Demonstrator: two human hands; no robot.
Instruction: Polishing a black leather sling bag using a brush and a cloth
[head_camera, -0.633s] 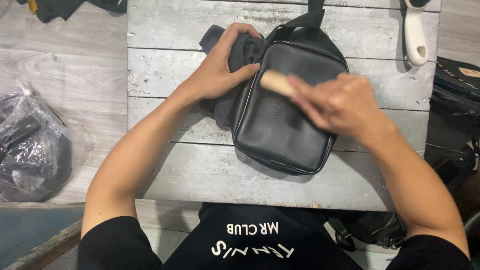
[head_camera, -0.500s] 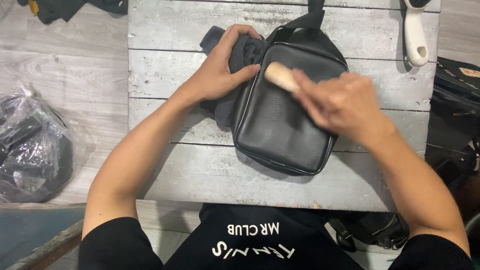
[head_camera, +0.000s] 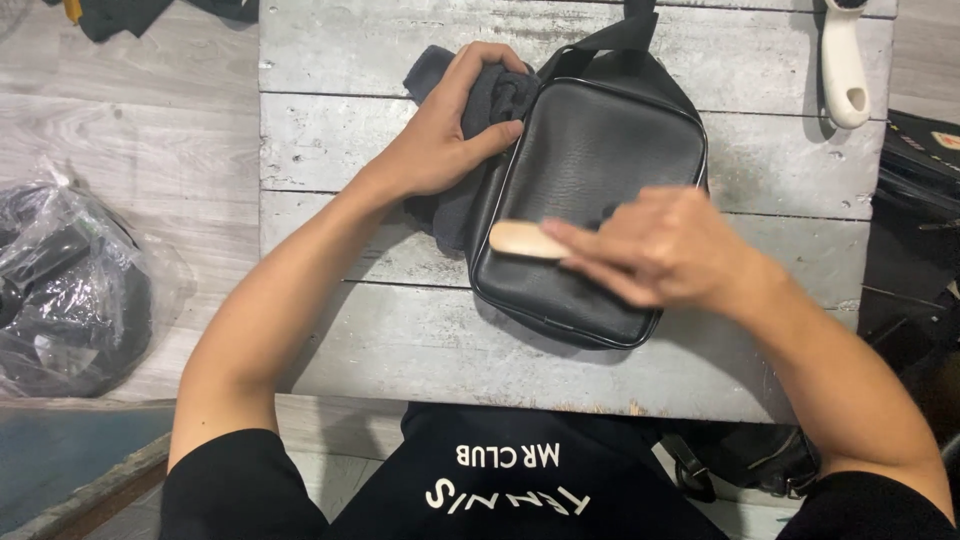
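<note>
A black leather sling bag (head_camera: 590, 160) lies flat on a grey weathered plank table (head_camera: 340, 140), its strap running off the far edge. My left hand (head_camera: 440, 135) presses a dark grey cloth (head_camera: 455, 200) against the bag's upper left corner. My right hand (head_camera: 655, 245) is closed on a light wooden brush (head_camera: 522, 240), which rests across the bag's lower left part, its tip near the left seam. The bristles are hidden under the wood.
A white-handled brush (head_camera: 845, 65) lies at the table's far right. A clear plastic bag of dark items (head_camera: 65, 290) sits on the floor to the left. More black bags (head_camera: 920, 160) are stacked at the right edge and under the table.
My right hand has swept the wooden brush from the bag's upper part down toward its lower left. My left hand and the cloth have stayed put.
</note>
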